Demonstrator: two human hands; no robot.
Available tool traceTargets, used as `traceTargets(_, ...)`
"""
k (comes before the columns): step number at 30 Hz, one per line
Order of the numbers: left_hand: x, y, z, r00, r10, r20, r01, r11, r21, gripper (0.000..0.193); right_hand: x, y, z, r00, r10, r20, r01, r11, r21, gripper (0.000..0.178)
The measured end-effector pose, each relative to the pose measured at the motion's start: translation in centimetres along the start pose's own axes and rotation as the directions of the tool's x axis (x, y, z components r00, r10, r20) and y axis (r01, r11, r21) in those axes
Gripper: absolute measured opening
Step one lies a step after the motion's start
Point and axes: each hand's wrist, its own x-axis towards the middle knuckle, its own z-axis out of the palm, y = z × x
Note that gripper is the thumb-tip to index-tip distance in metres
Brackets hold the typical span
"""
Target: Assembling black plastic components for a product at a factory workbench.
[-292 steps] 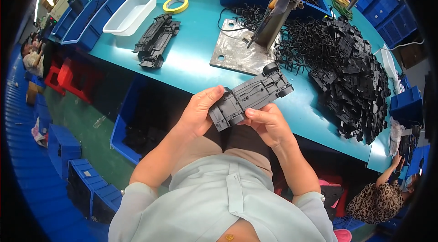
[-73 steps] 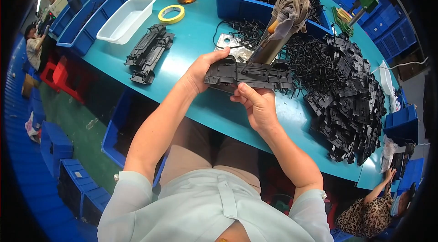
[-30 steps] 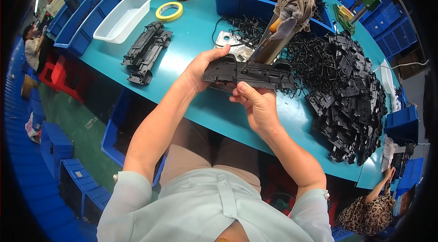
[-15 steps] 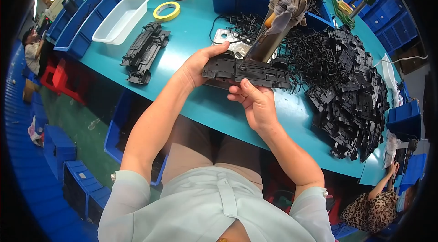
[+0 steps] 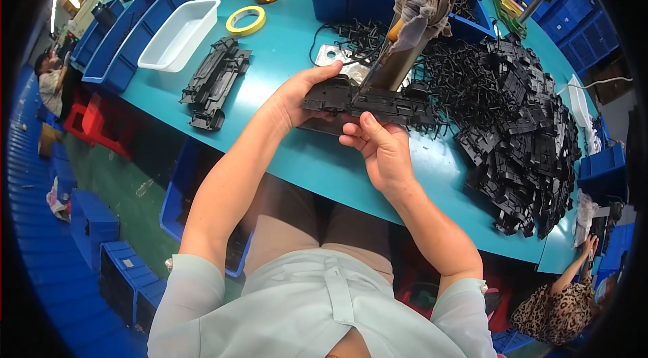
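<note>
Between my hands is a long black plastic chassis part (image 5: 388, 107), like a toy car base, held near the table's front edge. My left hand (image 5: 302, 96) grips its left end, thumb along the top. Under its middle and right part, my right hand (image 5: 383, 150) pinches the near edge with thumb and curled fingers. A tilted metal cylinder (image 5: 393, 73) with a rag (image 5: 424, 4) wrapped round its upper end stands right behind the part; its lower tip meets or nearly meets the part. A shiny metal plate (image 5: 331, 54) lies behind, partly hidden.
Left on the teal table (image 5: 283, 41) lie assembled black chassis (image 5: 216, 81), a white tray (image 5: 179, 34) and yellow tape (image 5: 246, 20). A blue bin (image 5: 351, 2) and loose heap (image 5: 459, 81) hold small black pieces. Chassis parts (image 5: 520, 149) pile up right. A co-worker (image 5: 557, 307) sits lower right.
The chassis part has tilted slightly, its right end a little lower, with both hands still on it. The whole view has shifted a little.
</note>
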Motion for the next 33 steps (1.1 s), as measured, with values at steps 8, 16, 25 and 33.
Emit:
traceTargets(8,-0.2,0.2,0.6,0.998,-0.016,-0.053,0.014,1.0,-0.028,0.039,0.2,-0.1,0.1,1.0,-0.003,-0.004,0.003,1.0,-0.01,0.022)
traceTargets(16,-0.3,0.1,0.6,0.994,-0.012,-0.105,0.008,0.999,-0.036,0.042,0.3,0.0,0.3,1.0,-0.002,-0.001,0.002,1.0,-0.014,0.022)
traceTargets(25,-0.1,0.3,0.3,0.996,-0.034,-0.077,0.035,0.999,0.01,0.036,0.3,-0.2,0.3,1.0,-0.002,-0.005,0.002,1.0,0.003,0.023)
traceTargets(33,0.0,0.1,0.3,0.997,-0.019,-0.069,0.018,1.0,-0.003,0.037,0.3,-0.2,0.3,1.0,0.002,-0.007,-0.002,1.0,0.008,0.022)
